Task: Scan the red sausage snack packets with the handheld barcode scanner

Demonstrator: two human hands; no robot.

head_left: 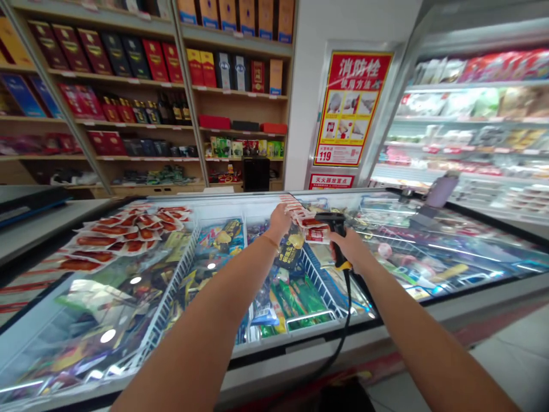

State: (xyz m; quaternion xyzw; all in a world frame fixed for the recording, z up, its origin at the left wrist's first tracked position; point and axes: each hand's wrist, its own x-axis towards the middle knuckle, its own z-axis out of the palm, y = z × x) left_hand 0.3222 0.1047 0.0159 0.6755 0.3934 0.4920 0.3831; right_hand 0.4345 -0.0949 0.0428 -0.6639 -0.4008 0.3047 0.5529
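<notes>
My left hand (pixel 279 220), near the far edge of the freezer (pixel 274 366), had its fingertips hidden, so I couldn't tell how it met the red-and-white packets (pixel 316 234); their print was too small to read. My right hand (pixel 354 252) covered part of the scanner (pixel 338 227), whose front faced away. Its cable (pixel 346 309) passed the near edge and faded into dark blur. The freezer's near left corner was cut off, the goods on the shelves (pixel 480 120) beyond its far right corner were smeared, and both my forearms (pixel 218 315) ran out of view.
</notes>
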